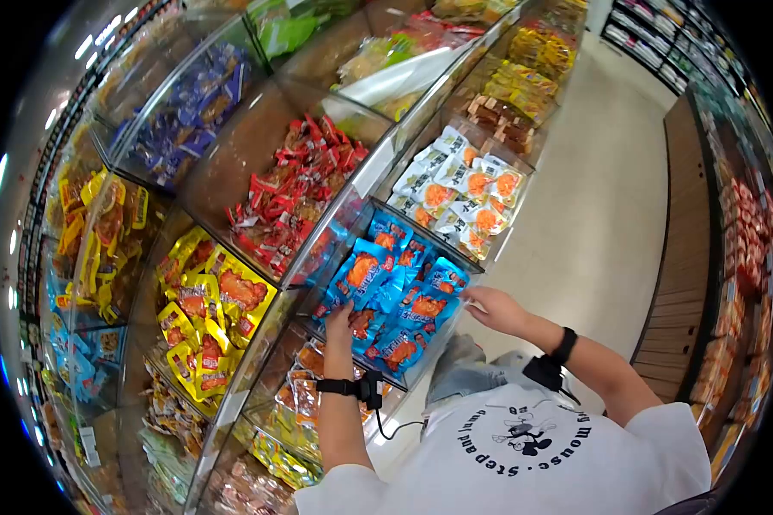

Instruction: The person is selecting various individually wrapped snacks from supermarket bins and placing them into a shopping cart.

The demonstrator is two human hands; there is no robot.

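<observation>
Both my hands are at a clear-walled bin of blue snack packets (423,305) with orange food pictured on them. My left hand (339,323) is at the bin's left side, its fingers closed at the lower edge of a blue snack packet (361,269). The fingertips are partly hidden. My right hand (495,311) is at the bin's right edge, beside the packets. Its fingers are bent and slightly apart, with nothing visible between them. Each wrist wears a black strap with a small device.
White snack packets (460,190) fill the adjoining bin. Red-wrapped snacks (301,180) and yellow packets (210,313) lie in bins to the left, behind clear dividers. A pale floor aisle (601,172) runs along the right, past a wooden shelf unit (674,257).
</observation>
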